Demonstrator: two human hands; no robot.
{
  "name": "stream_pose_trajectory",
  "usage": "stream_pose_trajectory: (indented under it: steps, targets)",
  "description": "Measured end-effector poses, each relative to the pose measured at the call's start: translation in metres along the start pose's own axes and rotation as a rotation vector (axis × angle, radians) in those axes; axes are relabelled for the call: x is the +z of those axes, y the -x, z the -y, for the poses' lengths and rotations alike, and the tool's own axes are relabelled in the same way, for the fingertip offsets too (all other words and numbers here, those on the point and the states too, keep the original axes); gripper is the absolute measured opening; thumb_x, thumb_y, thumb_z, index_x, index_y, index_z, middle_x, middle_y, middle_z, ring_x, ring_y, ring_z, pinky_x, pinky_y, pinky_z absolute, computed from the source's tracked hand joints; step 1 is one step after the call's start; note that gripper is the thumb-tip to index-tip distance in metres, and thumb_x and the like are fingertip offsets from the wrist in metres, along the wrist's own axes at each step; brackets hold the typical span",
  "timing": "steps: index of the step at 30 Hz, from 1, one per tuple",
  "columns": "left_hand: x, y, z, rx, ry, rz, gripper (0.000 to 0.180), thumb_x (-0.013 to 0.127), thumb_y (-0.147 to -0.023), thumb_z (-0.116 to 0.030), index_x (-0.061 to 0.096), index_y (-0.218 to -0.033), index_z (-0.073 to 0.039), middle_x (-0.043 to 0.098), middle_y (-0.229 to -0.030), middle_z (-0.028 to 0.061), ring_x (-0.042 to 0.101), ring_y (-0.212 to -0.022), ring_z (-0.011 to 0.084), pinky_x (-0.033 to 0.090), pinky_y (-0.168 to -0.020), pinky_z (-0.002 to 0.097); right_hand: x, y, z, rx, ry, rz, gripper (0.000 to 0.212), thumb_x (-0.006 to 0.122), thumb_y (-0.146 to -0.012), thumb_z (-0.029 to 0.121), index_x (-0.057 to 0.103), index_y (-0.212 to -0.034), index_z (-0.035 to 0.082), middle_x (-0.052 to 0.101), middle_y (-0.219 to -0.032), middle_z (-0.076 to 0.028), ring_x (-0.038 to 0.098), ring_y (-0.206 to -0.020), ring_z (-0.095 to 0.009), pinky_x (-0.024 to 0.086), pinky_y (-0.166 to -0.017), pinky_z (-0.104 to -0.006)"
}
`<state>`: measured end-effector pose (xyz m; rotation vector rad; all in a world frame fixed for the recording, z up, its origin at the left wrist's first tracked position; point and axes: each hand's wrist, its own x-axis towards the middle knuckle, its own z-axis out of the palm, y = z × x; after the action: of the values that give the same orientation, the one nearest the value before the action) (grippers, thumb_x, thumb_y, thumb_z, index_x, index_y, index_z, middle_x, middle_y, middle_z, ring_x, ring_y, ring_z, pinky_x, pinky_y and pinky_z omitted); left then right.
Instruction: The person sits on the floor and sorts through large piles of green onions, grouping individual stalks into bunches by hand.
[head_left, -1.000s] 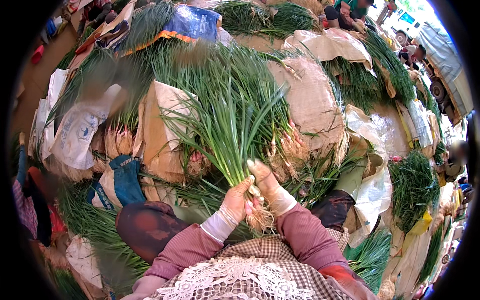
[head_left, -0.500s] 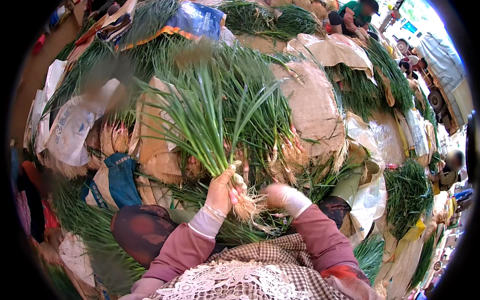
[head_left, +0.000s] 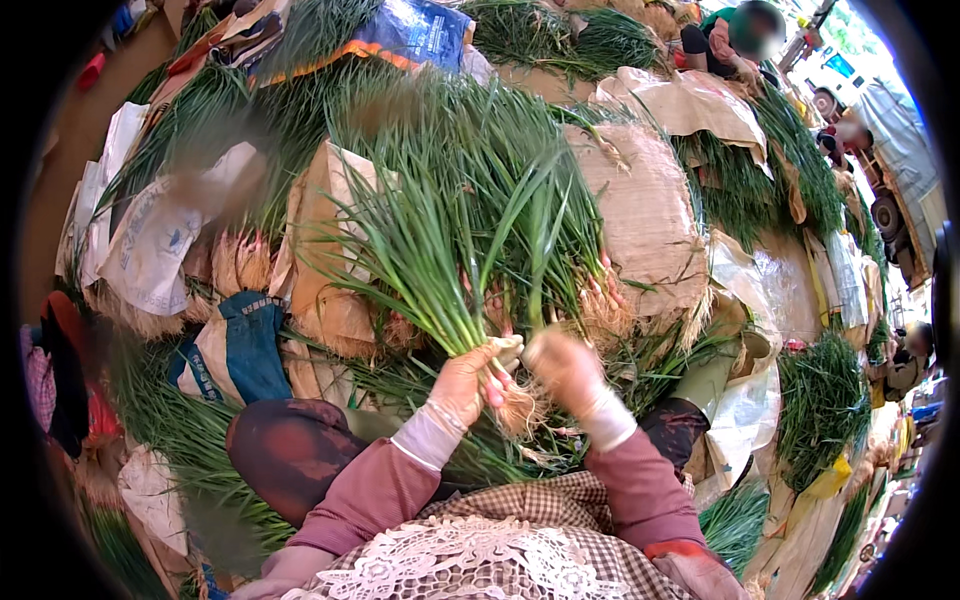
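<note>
1. The left hand [head_left: 462,385] was wrapped tight around the base of a bunch of green onions [head_left: 440,250], fingers pressed shut just above the pale roots.
2. That bunch stood up and fanned away from the person, leaves spreading wide over the heap in front, roots dangling below the fist.
3. The right hand [head_left: 565,368] sat just beside the left, close to the root end; it was blurred, so whether it pinched anything or hung loose could not be told.
4. Both wrists wore pale cuffs over mauve sleeves, above a checked apron with lace trim [head_left: 500,555].
5. Behind the bunch lay a big pile of green onions [head_left: 560,170] on brown burlap sacks [head_left: 645,210].
6. To the left, a blue cloth [head_left: 250,340] lay against white woven bags [head_left: 150,240].
7. Far right, another green heap [head_left: 820,400] sat well apart.
</note>
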<state>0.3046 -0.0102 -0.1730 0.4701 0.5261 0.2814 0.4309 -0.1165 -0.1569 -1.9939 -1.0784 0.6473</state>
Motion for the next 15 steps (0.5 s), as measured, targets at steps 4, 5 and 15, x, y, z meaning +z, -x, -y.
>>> stream_pose_trajectory:
  steps: [4, 5, 15]
  targets:
    - [-0.006, 0.001, 0.024, -0.117, -0.174, -0.097, 0.025, 0.045, -0.083, -0.016, 0.054, -0.095, 0.003, 0.059, -0.081, 0.0133, 0.058, -0.064, 0.0167, 0.048, -0.047, 0.0258, 0.021, 0.017, -0.038, 0.262, -0.59, 0.236, 0.033, 0.046, -0.083, 0.032, 0.055, -0.093, 0.002, 0.057, -0.075, -0.004, 0.049, -0.065, -0.011, 0.041, -0.063, -0.0223]
    - [0.002, 0.003, 0.025, -0.126, -0.152, -0.066, 0.021, 0.048, -0.082, -0.016, 0.055, -0.09, 0.002, 0.059, -0.071, 0.0104, 0.056, -0.057, 0.0151, 0.046, -0.043, 0.0238, 0.007, 0.007, -0.038, 0.299, -0.553, 0.187, 0.034, 0.045, -0.083, 0.034, 0.054, -0.093, 0.002, 0.056, -0.073, -0.003, 0.045, -0.058, -0.009, 0.037, -0.053, -0.0208]
    - [-0.004, 0.0, 0.027, -0.114, -0.082, -0.13, 0.02, 0.05, -0.082, -0.024, 0.053, -0.079, -0.005, 0.053, -0.06, 0.0043, 0.051, -0.048, 0.016, 0.044, -0.046, 0.0266, 0.048, -0.022, -0.043, 0.559, -0.637, 0.104, 0.029, 0.039, -0.086, 0.03, 0.05, -0.078, 0.005, 0.051, -0.06, -0.002, 0.043, -0.045, -0.009, 0.033, -0.041, -0.0207]
